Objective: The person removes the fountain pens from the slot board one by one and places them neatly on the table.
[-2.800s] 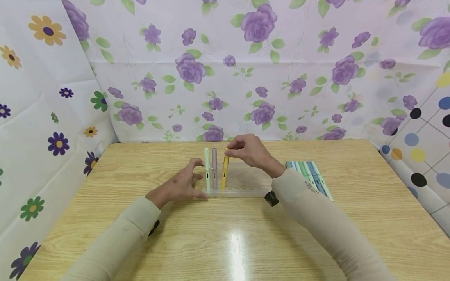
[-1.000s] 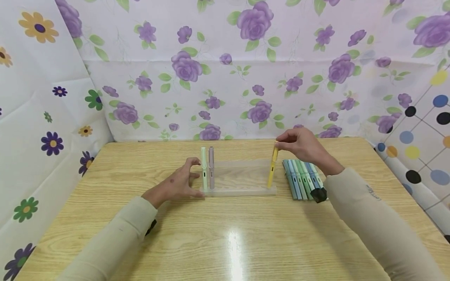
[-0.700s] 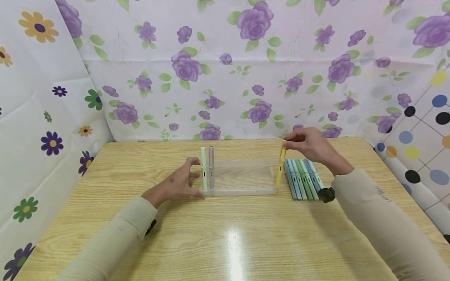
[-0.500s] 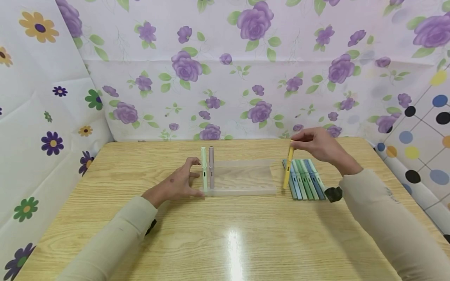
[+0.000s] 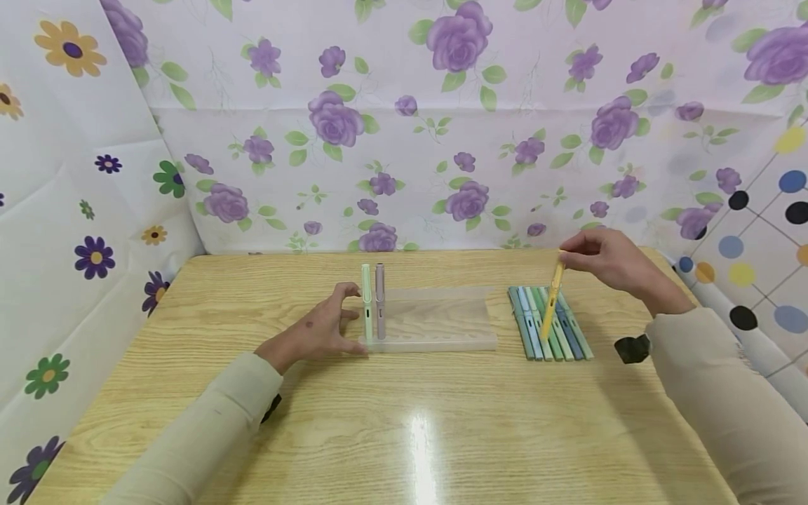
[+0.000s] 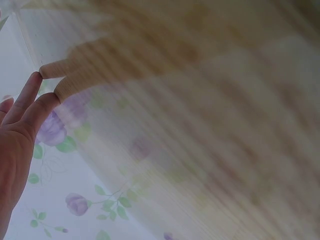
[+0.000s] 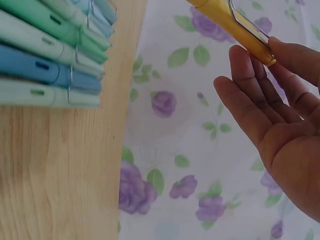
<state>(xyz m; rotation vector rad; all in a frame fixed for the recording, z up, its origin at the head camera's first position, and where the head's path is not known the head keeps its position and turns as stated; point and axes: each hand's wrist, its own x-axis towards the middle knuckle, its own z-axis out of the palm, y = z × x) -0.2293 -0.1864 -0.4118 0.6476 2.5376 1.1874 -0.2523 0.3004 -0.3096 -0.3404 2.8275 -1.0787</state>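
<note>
My right hand pinches the capped end of a yellow pen between thumb and fingers. The pen hangs tilted, its lower end overlapping a row of blue and green pens in the head view. In the right wrist view, the yellow pen's clip shows beside the thumb. My left hand touches the left end of a clear pen stand, fingers spread and thumb low at its front corner. A pale green pen and a mauve pen stand upright in that end.
Several pens lie side by side on the wooden table, right of the stand. Behind the table hangs a white cloth with purple flowers. Patterned sheets close off the left and right sides.
My right hand has carried the yellow pen from beside the mauve pen, along the stand and past its right end, to over the lying pens. My left hand has stayed at the stand.
</note>
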